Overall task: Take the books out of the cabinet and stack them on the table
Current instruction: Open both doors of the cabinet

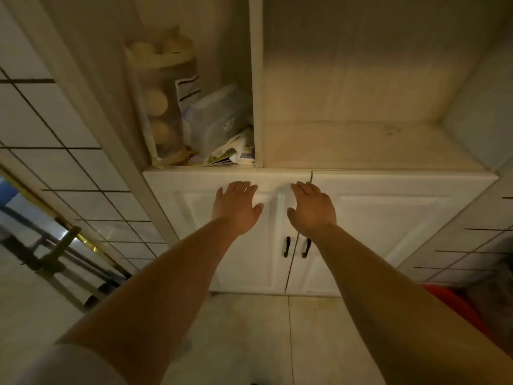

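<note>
Clutter (205, 120) in cabinet's (388, 218) left compartment

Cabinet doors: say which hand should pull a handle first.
Probably either: both hands are open and level above the closed doors. The left hand is above the left handle, the right hand above the right handle. No books visible.
</note>
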